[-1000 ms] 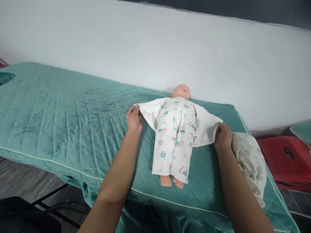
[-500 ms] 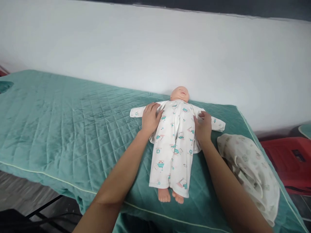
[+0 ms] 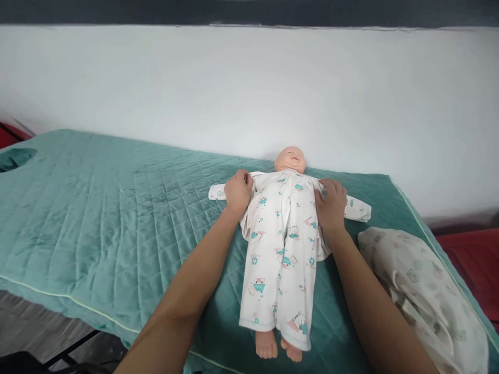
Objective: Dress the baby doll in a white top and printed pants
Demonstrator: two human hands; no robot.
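A baby doll [image 3: 290,158] lies on its back with arms spread, bare feet towards me. White printed trousers [image 3: 278,270] cover its front from the chest to the ankles. Under them is a white long-sleeved shirt [image 3: 357,210], whose hem shows at both sides. My left hand [image 3: 238,191] is closed at the shirt by the doll's arm on the left, fingers curled in. On the other side my right hand [image 3: 332,203] is closed round the shirt at the upper arm, its thumb against the doll's side. Some fingertips are hidden.
A green quilted cover [image 3: 117,223] lies under the doll, with a pale wall [image 3: 175,88] behind. Beside my right forearm is a crumpled white printed cloth [image 3: 429,291]. Something red [image 3: 471,265] stands beyond the right edge.
The view has tilted up a little. My left hand's fingers, which lay stretched over the sleeve and shirt, are now curled. My right hand has shifted slightly at the upper arm.
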